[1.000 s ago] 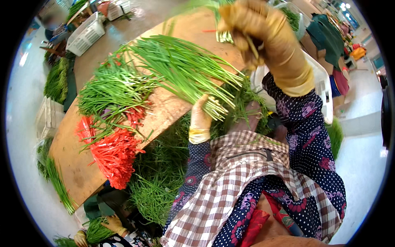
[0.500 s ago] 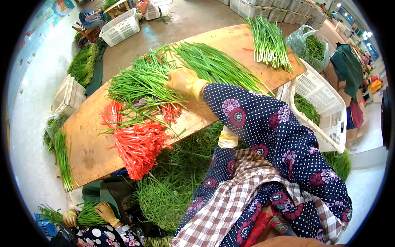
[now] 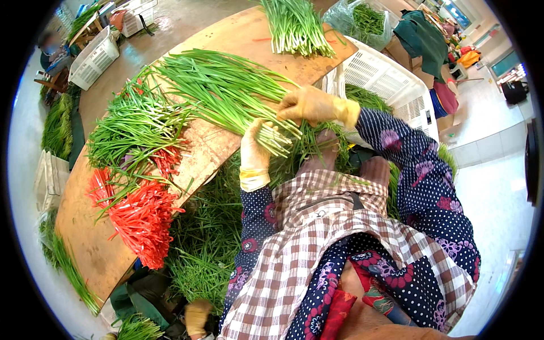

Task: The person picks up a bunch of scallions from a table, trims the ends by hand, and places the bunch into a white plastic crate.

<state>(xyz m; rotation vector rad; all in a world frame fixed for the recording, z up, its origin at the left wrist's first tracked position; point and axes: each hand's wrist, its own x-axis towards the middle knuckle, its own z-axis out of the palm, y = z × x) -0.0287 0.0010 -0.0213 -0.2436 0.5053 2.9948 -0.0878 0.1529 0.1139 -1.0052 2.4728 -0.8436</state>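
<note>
A long bunch of garlic chives (image 3: 218, 85) lies slantwise over the wooden table, its pale stem ends hanging past the near edge. My left hand (image 3: 256, 150), in a yellowish glove, is closed round the bunch just short of those ends. From the right, my gloved right hand (image 3: 310, 106) has its fingers pinched together at the upper side of the same stems; its fingertips are partly hidden. Left of the bunch sits a looser, tangled heap of chives (image 3: 133, 122). Red plastic strips (image 3: 141, 218) droop over the table edge below that heap.
Another chive bundle (image 3: 297, 28) rests at the table's (image 3: 209, 139) far end. A white crate (image 3: 391, 76) stands to the right, beside a clear bag of greens (image 3: 365, 22). Loose greens (image 3: 204, 226) cover the floor under the table. A co-worker's gloved hand (image 3: 197, 317) shows at lower left.
My right hand has left the tangled heap and come right to the long bunch. My left hand, earlier mostly hidden behind my right arm, now grips the stems. The view has shifted right.
</note>
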